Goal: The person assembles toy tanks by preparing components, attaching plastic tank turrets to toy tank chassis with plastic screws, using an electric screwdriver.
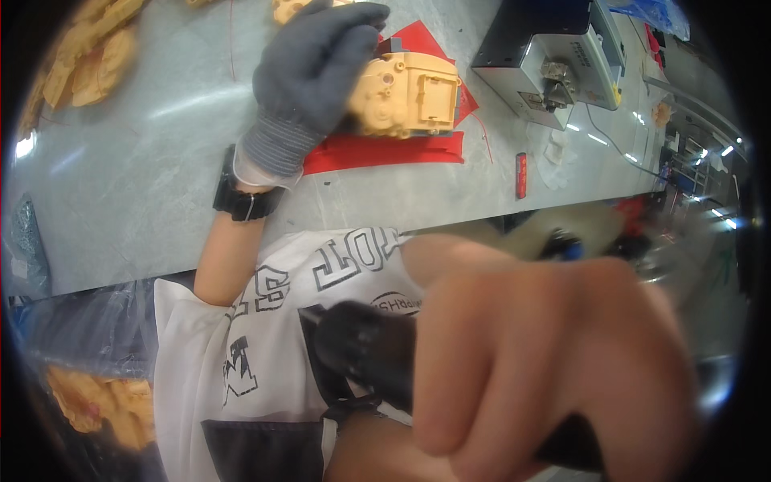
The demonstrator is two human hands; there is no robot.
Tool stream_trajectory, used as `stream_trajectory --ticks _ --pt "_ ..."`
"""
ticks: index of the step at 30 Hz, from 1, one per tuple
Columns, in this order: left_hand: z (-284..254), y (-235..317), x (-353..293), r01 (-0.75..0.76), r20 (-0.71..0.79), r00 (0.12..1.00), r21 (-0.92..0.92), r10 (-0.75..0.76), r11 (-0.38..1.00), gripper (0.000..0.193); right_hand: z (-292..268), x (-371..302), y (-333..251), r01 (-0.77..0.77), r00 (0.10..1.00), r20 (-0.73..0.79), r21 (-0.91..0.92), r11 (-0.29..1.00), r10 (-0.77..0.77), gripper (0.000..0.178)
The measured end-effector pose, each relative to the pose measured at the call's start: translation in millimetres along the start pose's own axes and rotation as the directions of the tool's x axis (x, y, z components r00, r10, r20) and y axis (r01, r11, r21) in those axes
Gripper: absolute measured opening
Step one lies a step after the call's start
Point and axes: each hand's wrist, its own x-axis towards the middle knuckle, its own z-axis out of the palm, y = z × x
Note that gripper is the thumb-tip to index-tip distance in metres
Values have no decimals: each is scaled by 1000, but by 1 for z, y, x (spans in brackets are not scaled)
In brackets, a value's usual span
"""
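A yellow-orange plastic housing (409, 95), with a square frame and round bosses moulded into it, sits on a red base (385, 153) on the grey table. My left hand (313, 68), in a dark grey knit glove, is curled over the housing's left side and grips it; some of its fingertips are hidden. Close to the camera, my bare right hand (546, 353) is wrapped round a black electric screwdriver (365, 345). Its narrow tip points left, well away from the housing. Much of the tool's body is hidden by my fingers.
A box-shaped black and white machine (554, 60) with a metal mechanism stands at the back right. Near it lie a small red tube (521, 175) and crumpled white paper (554, 161). Several yellow housings (100, 64) lie far left; more yellow parts (104, 402) sit low at the left.
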Motion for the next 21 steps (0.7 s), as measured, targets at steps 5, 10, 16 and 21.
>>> stream_trajectory --ticks 5,10,16,21 --pt "9 -4 4 -84 -59 995 -86 80 993 22 18 6 49 -56 995 79 -10 998 57 27" --pt "-5 -12 2 -222 -68 971 92 229 971 19 24 -29 79 -204 978 12 -123 971 207 35" --pt "-3 -5 4 -131 -119 985 -70 122 989 19 38 -38 102 -348 937 -69 -190 918 341 40" --pt "-6 0 2 -20 -180 983 -245 -25 969 19 34 -46 104 -398 914 -138 -128 908 381 41"
